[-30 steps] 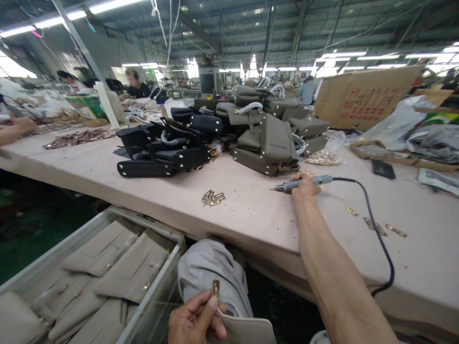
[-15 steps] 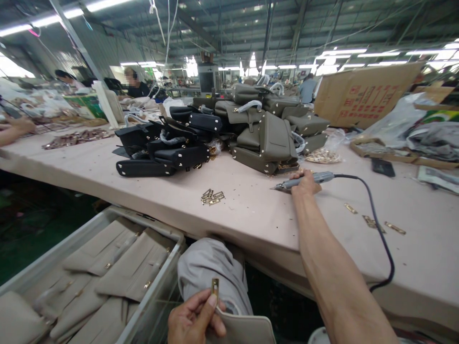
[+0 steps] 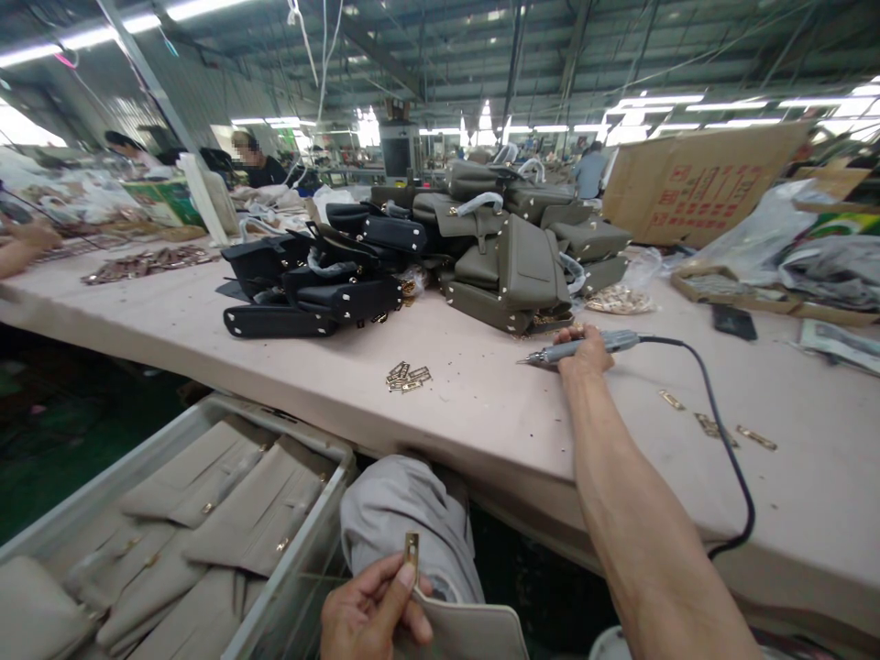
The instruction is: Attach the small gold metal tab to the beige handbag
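My right hand (image 3: 584, 354) reaches out over the pinkish table (image 3: 481, 412) and grips a grey corded electric screwdriver (image 3: 574, 347), its tip pointing left just above the surface. Its black cable (image 3: 721, 431) loops back to the table's front edge. Low in front of my lap, my left hand (image 3: 368, 612) pinches a small gold metal plate (image 3: 412, 547) against a beige leather piece (image 3: 467, 632). A small cluster of gold plates (image 3: 408, 377) lies on the table left of the screwdriver.
Black bags (image 3: 316, 284) and olive bags (image 3: 515, 247) are piled at mid-table. A grey bin (image 3: 302, 541) of beige leather pieces stands at my left. Loose gold plates (image 3: 715, 426) lie to the right. A cardboard box (image 3: 694, 188) and other workers sit beyond.
My right hand has lifted the screwdriver slightly off the table and shifted it a little farther away. The left hand stays put with the gold plate.
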A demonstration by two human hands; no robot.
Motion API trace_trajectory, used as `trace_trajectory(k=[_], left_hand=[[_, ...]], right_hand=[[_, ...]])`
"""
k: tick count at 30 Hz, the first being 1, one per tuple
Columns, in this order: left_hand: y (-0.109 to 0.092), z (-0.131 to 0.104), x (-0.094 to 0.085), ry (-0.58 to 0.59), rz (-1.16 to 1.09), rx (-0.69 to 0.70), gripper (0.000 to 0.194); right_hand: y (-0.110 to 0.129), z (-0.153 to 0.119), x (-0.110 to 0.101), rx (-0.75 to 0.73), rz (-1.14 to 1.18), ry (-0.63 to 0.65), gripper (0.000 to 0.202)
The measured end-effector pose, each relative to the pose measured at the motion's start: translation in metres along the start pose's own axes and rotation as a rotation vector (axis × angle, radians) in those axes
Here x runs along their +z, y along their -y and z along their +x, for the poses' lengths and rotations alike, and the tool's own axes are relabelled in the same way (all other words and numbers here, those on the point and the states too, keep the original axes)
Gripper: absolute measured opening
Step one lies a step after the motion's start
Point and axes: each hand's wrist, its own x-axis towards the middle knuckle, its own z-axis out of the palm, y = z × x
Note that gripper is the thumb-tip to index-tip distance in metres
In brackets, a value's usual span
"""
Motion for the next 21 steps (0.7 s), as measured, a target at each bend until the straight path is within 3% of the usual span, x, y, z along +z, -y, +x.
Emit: trace_trajectory(k=[10, 21], left_hand=[[0.0007, 0.0005, -0.0014, 0.005, 0.012, -0.012, 0.054], [0.0022, 0.0002, 0.0004, 0.012, 0.001, -0.001, 0.050]], right_hand=[[-0.0012, 0.0032, 0.0006, 0.002, -0.023, 0.002, 0.021], [-0.0030, -0.0019, 0.0031, -0.151, -0.051, -0.002, 0.022]])
